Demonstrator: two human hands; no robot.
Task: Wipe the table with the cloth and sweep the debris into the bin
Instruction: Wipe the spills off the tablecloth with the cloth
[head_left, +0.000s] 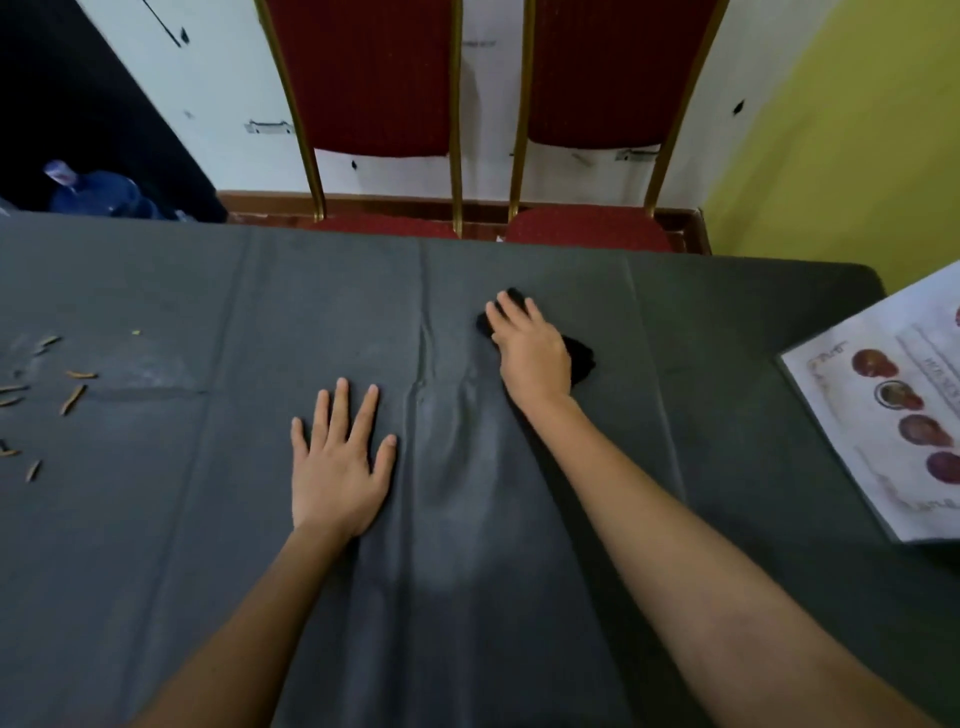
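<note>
Head camera looks down on a table (156, 519) covered in a dark grey sheet with long creases running toward the viewer. The right hand (530, 348) reaches forward past the table's middle and presses palm-down on a black cloth (579, 358), fingers spread over it rather than curled around it; the cloth bunches out from under the fingertips on the far side and from beside the wrist on the right. The left hand (337, 462) lies flat and open on the sheet, fingers fanned, gripping nothing, nearer the viewer and to the left of the cloth, well apart from it. A ridge of wrinkled sheet stands between the two hands.

Debris (72, 397), thin tan slivers, lies scattered near the left edge of the table, well away from both hands and the cloth, on a paler smudged patch. At the right edge a laminated menu (883, 415) with pictures of dishes rests on the table. Beyond the far edge two red chairs (587, 228) with gold frames are pushed in against a white wall; a yellow wall meets it at right. Blue water bottles (98, 195) sit in the dim corner at far left.
</note>
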